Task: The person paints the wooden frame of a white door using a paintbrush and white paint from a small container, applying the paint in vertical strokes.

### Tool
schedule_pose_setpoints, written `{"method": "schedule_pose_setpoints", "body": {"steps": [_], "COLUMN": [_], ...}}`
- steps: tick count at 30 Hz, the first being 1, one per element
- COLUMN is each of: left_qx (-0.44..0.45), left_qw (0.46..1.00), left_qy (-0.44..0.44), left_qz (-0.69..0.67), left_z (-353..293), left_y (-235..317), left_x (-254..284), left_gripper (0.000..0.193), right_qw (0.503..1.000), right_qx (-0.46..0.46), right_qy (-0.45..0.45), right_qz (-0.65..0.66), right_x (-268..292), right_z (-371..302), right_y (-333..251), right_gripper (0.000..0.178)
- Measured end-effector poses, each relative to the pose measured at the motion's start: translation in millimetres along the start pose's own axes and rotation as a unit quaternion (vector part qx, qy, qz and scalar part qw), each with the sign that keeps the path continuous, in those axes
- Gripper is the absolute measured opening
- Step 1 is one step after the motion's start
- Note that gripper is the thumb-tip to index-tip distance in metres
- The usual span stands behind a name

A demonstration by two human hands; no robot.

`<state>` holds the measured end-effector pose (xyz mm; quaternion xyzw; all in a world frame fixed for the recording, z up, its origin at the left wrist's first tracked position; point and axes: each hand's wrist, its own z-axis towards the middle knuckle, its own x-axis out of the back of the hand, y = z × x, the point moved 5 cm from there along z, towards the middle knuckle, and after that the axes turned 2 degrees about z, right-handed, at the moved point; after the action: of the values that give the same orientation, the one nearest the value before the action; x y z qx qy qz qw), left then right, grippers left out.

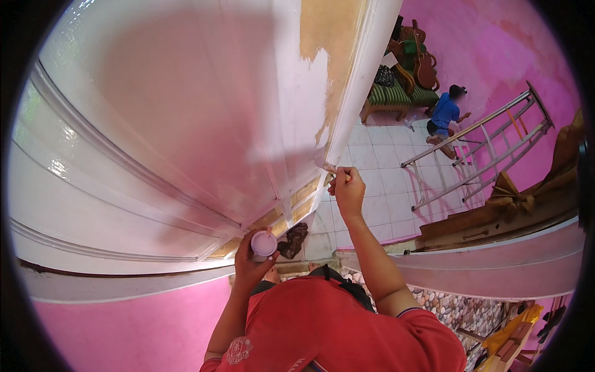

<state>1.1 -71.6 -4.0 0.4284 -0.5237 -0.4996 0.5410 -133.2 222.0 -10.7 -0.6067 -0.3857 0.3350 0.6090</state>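
Observation:
My right hand [348, 191] is closed round the handle of a paintbrush [326, 165], and its bristles meet the edge strip of a tall panelled door [211, 124]. Most of the door wears white paint. A tan unpainted patch [328, 28] with a ragged border runs down its edge strip, and more tan shows on the low panels. Lower down, my left hand [251, 260] grips a small round tub of pale paint [264, 243], its open top facing up. A dark crumpled cloth or bag [293, 240] lies on the floor beside the tub.
Across the white tiled floor [378, 170], a person in a blue shirt [443, 115] crouches by the pink wall. A metal ladder [483, 146] leans at the right. Behind stand a green striped bench [389, 95] and a brown guitar [424, 68]. Brown cloth [514, 201] hangs near the right door panel.

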Motion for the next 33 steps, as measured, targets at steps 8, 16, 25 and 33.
{"method": "schedule_pose_setpoints", "body": {"steps": [8, 16, 25, 33], "left_qx": [-0.019, -0.013, -0.012, -0.025], "left_qw": [1.000, 1.000, 1.000, 1.000], "left_qy": [-0.002, -0.009, -0.004, -0.010], "left_qz": [0.017, 0.003, -0.001, 0.007], "left_z": [1, 4, 3, 2], "left_y": [-1, 2, 3, 1], "left_x": [1, -3, -1, -4], "left_gripper": [0.069, 0.069, 0.068, 0.068], "right_qw": [0.995, 1.000, 0.995, 0.998], "right_qx": [0.073, -0.009, 0.044, 0.031], "right_qy": [-0.023, -0.009, -0.012, -0.028], "right_qz": [0.069, 0.017, 0.090, 0.054], "right_x": [-23, -3, -9, -23], "right_z": [8, 6, -9, 3], "right_y": [-8, 20, -23, -2], "right_gripper": [0.024, 0.024, 0.022, 0.025]}}
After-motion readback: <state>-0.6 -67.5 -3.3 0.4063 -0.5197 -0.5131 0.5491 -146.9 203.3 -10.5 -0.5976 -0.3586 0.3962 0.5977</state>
